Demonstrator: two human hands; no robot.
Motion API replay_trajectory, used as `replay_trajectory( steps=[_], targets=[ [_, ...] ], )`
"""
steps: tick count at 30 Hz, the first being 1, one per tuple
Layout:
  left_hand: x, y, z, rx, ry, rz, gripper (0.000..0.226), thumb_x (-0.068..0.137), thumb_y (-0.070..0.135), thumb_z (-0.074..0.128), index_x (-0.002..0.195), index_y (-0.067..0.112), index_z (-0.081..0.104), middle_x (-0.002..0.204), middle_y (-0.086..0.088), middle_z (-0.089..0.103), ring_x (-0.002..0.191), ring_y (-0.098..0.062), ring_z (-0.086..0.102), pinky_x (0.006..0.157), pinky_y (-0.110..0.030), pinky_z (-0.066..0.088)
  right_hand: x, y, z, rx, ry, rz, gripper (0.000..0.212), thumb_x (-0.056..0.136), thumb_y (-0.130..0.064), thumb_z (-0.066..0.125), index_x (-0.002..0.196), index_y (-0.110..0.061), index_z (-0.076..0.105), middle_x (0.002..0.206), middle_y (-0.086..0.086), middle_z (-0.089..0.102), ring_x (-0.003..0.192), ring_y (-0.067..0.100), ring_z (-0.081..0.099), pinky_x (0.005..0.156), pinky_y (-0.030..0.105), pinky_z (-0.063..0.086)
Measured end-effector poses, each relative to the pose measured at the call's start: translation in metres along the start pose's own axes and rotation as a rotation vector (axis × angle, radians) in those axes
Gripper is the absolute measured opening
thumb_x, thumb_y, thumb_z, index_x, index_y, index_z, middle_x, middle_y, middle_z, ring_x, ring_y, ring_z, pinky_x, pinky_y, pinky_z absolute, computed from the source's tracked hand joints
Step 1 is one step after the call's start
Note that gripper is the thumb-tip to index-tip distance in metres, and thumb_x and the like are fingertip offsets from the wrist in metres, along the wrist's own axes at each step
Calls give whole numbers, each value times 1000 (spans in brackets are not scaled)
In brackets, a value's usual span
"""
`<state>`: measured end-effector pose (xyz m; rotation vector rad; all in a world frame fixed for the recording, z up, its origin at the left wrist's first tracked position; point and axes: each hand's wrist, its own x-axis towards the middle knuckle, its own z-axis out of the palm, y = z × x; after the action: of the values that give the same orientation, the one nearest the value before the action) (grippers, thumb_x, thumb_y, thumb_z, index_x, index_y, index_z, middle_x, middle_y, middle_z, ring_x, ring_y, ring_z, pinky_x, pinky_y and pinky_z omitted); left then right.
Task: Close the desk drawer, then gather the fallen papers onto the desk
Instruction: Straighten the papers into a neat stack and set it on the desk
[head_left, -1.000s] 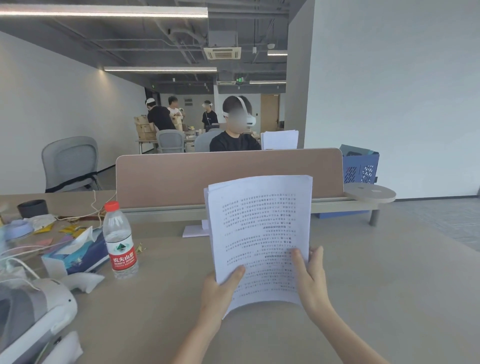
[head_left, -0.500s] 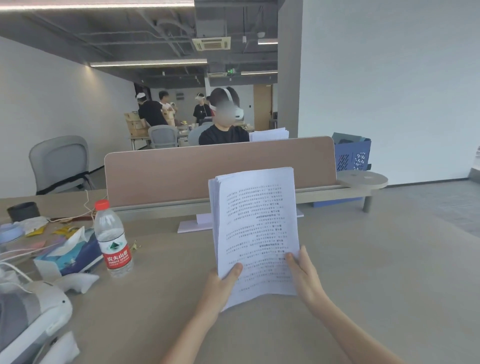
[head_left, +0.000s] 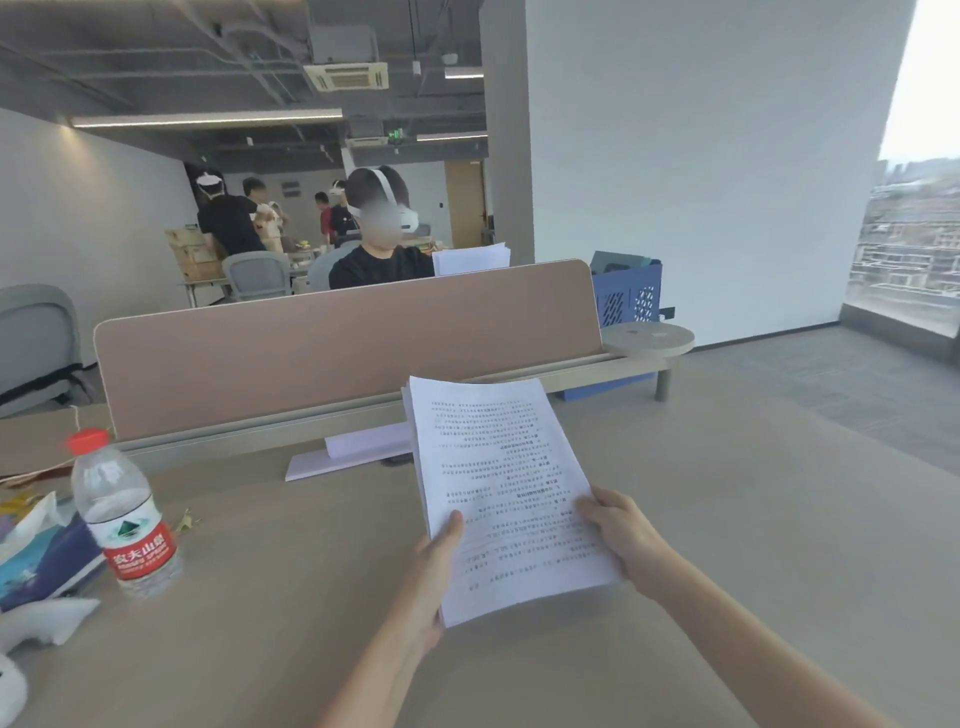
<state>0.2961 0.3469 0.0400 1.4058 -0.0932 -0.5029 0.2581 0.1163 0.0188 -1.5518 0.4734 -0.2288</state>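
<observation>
A blue perforated bin (head_left: 631, 296) stands past the pink divider (head_left: 343, 358), with flat items sticking out of its top. A water bottle (head_left: 122, 512) stands upright at the left of the beige worktop (head_left: 753, 530), beside a tissue pack (head_left: 44, 558). The left hand (head_left: 434, 577) and right hand (head_left: 621, 532) both grip a stack of papers (head_left: 498, 483), lifted and tilted above the worktop. More white sheets (head_left: 348, 454) lie flat by the divider. The worktop's right side is bare out to its edge.
</observation>
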Motion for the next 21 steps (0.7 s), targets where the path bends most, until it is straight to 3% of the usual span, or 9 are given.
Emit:
replay_trajectory(
  steps=[4,9,12,14,17,19,21],
  targets=[
    [7,-5,29,-14,3,-21,25,101,37,47,105,25,68,93,5,79,87,-13,75,64,-31,58,4,7,-31,-35,49,11,23,99,-9,50,109,-3,70,102,14,79,93,35,77,87,52,61],
    [26,-20,68,74,140,61,25,101,30,46,111,20,66,105,-1,74,93,-18,70,71,-31,55,3,16,-66,-98,162,-33,22,101,-9,47,110,-3,66,103,15,75,88,31,74,80,42,60],
    [34,-27,94,179,155,119,21,99,28,45,91,26,64,94,4,71,84,-13,67,68,-29,51,4,22,-90,-139,236,-33,22,101,-10,46,108,-1,65,102,18,73,82,28,68,79,44,58],
    [40,-33,110,237,152,151,21,96,28,45,89,19,63,91,-1,71,84,-20,67,66,-30,49,7,28,-110,-170,271,-11,24,100,-10,44,105,2,65,96,19,72,79,27,67,76,45,58],
    [52,-44,136,336,161,183,16,90,24,46,99,17,57,93,-5,70,89,-29,67,71,-36,49,11,31,-144,-217,323,16,26,95,-6,43,100,8,64,85,17,67,75,23,62,69,39,52],
    [59,-47,154,385,156,203,32,90,18,46,121,27,47,102,3,69,92,-20,67,78,-39,54,12,30,-165,-239,362,4,25,92,-6,46,95,3,69,90,26,71,76,23,63,76,50,58],
    [68,-50,170,455,114,243,49,87,18,45,132,37,37,109,7,68,97,-18,67,85,-44,55,12,27,-183,-274,408,0,24,90,-9,52,92,-8,76,93,20,75,82,27,70,84,53,58]
  ],
)
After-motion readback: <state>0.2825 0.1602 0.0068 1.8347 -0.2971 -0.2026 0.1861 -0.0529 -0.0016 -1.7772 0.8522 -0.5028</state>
